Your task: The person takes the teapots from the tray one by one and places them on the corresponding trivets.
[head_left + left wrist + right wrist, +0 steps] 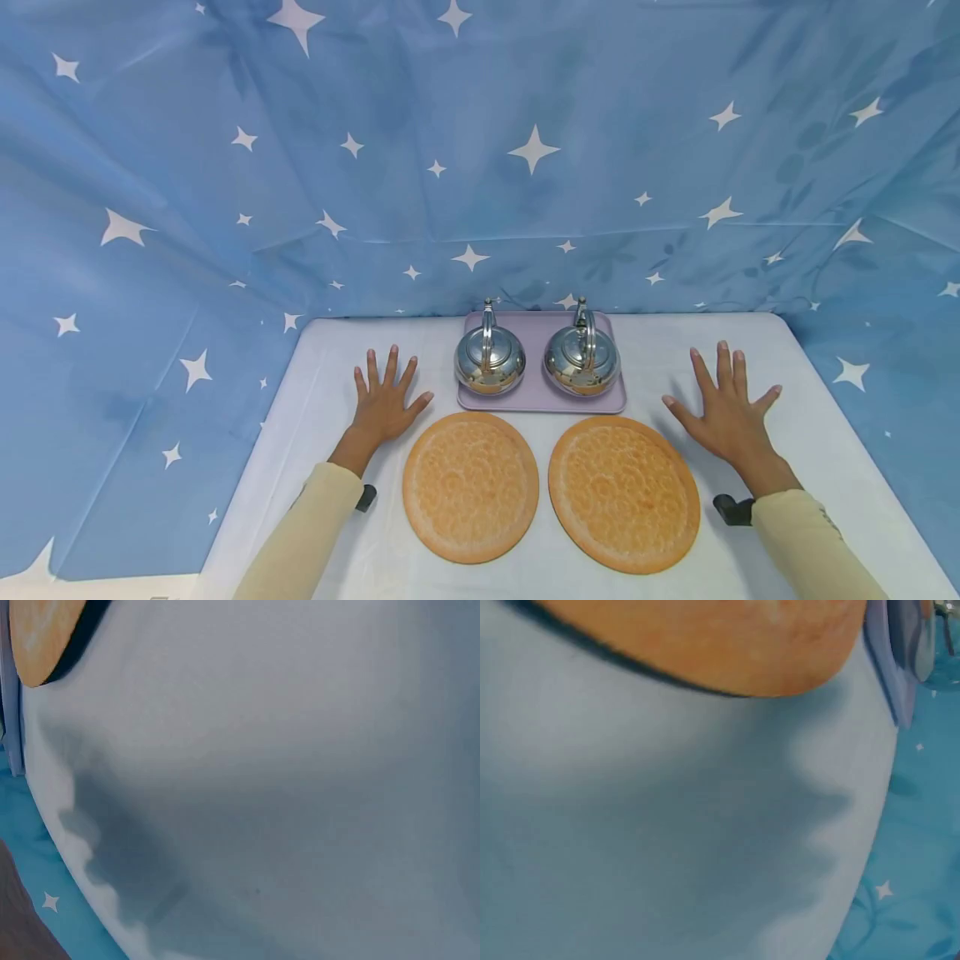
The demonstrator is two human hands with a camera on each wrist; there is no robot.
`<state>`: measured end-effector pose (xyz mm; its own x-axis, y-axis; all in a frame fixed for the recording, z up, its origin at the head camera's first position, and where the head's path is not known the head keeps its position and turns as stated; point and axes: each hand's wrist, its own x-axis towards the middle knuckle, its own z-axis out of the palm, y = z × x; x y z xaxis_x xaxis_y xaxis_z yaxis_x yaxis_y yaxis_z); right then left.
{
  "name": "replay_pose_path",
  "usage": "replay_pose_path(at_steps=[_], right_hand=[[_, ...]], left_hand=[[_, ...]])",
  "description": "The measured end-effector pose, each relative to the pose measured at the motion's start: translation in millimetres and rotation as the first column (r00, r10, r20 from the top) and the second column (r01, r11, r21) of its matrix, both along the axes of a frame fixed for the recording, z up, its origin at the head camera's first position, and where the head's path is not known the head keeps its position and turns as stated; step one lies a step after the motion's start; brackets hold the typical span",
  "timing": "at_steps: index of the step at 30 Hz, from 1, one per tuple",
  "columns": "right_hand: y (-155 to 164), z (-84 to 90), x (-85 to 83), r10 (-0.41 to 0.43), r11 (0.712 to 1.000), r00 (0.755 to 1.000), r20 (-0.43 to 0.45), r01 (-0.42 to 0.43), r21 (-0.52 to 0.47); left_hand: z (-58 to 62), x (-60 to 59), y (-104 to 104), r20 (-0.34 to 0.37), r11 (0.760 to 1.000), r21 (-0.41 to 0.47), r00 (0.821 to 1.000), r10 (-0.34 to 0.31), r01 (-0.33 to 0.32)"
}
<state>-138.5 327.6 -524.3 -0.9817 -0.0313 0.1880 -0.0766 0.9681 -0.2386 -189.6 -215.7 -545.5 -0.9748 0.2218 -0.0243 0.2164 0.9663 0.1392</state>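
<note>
Hands flat and empty: your left hand (384,406) and right hand (726,417) rest fingers-spread on the white table (810,433), flanking two kettles (490,360) and two orange mats (471,487), apparently poised.

Pale cream long sleeves (315,521), blk wrist-cam mounts (733,509), bare hands.

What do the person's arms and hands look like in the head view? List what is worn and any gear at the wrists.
Both hands are bare: no gloves, and no rings that show. The left hand and right hand come out of long, pale cream sleeves, the left sleeve and the right sleeve. A small black device sits by each wrist, left and right.
</note>
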Motion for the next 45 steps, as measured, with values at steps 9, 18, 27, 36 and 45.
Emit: replay_pose_path(at_steps=[9,18,27,36,45], right_hand=[[-19,31.2,-7.0,0.06,0.995,0.993,-0.104,-0.067,-0.068],[-59,75.0,-11.3,0.151,0.959,0.957,-0.25,-0.203,-0.198],[-108,109.8,-17.6,0.244,0.887,0.905,-0.348,-0.353,-0.297],[-160,126.3,-23.8,0.32,0.752,0.873,-0.37,-0.471,-0.461],[-209,110.6,-40.0,0.322,0.646,0.934,-0.155,-0.337,-0.685]], left_hand=[[12.5,-13.5,14,0.095,0.94,0.337,0.995,0.033,-0.063],[24.5,-29.5,36,0.305,0.563,0.769,0.948,0.094,-0.304],[28.1,-45.7,53,0.543,0.147,0.83,0.84,0.007,-0.538],[18.7,-49.5,67,0.64,0.127,0.765,0.767,-0.043,-0.631],[11.9,-54.4,70,0.677,0.112,0.734,0.735,-0.042,-0.67]])
